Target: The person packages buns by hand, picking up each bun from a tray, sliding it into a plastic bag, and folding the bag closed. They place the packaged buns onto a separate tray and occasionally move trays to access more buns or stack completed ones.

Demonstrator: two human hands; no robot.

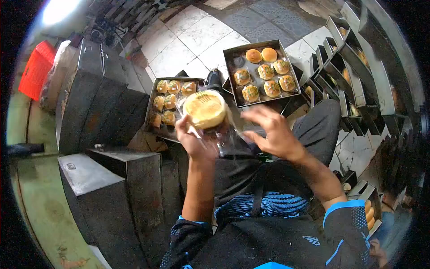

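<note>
1. Nearest: dark apron with blue patterned sleeves [345, 219] across the lap; stacks of dark, empty rectangular metal trays [107, 188] at the left side
2. Left hand [195, 139] raised over the lap, fingers closed round the underside of a round, golden-yellow bun in a clear, crinkled plastic wrapper [206, 109]; bun held up in front of the camera, above the knees, flat top with a faint printed pattern facing up
3. Right hand [273, 132] just beside the bun, fingers spread and curled, apparently on or just off the loose wrapper film; actual pinch not resolvable
4. Judged good practice for wrapping: support from below with the left palm, light pressure only since the bun looks soft, film drawn taut with the right fingertips so no crumpling over the top
5. Bun surface smooth, evenly browned, no visible tear; wrapper glossy, loose end trailing down toward the wrist
6. Beyond: dark metal tray of wrapped golden buns [166, 117] on the left, second square metal tray of buns [233, 80] on the right, both on the pale tiled floor [188, 36]
7. Far right: row of narrow metal trays standing on edge [358, 76]; red plastic crate [36, 69] far left
</note>
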